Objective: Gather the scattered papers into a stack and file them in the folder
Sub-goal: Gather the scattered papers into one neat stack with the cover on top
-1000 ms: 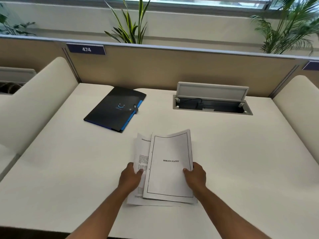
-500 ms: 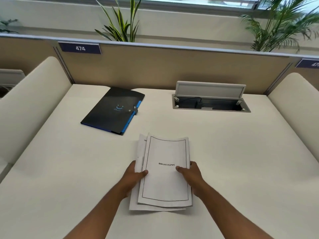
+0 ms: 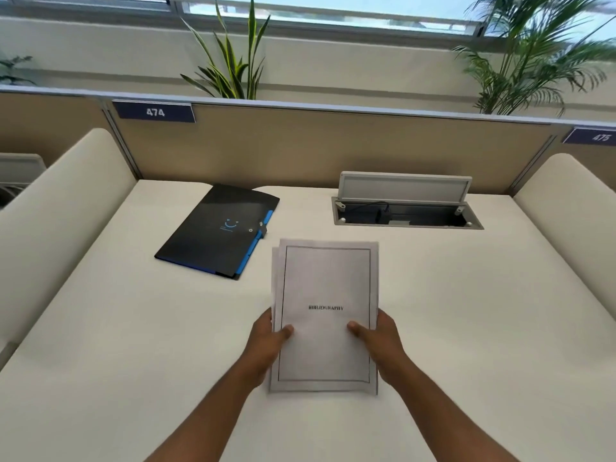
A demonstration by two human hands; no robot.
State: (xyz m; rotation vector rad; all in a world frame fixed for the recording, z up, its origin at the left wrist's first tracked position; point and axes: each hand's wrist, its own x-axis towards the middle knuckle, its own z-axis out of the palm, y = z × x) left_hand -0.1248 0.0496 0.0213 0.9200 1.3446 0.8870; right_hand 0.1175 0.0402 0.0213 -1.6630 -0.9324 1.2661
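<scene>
Grip: left hand (image 3: pixel 266 341) and right hand (image 3: pixel 380 341) pinch the papers (image 3: pixel 325 285) — thumbs on top.
Risk: a lower sheet juts left and could slip out.
Folder (image 3: pixel 213 235): closed near the desk's (image 3: pixel 133 328) back edge — needs a freed hand.

Both forearms reach forward from the near edge of the desk and converge toward its middle. The left hand (image 3: pixel 266 341) grips the left edge of the paper stack (image 3: pixel 325 315), its thumb lying across the top sheet and its fingers hidden beneath. The right hand (image 3: pixel 378 340) mirrors it on the right edge, thumb on top pointing inward, fingers curled under the sheets and out of sight.
</scene>
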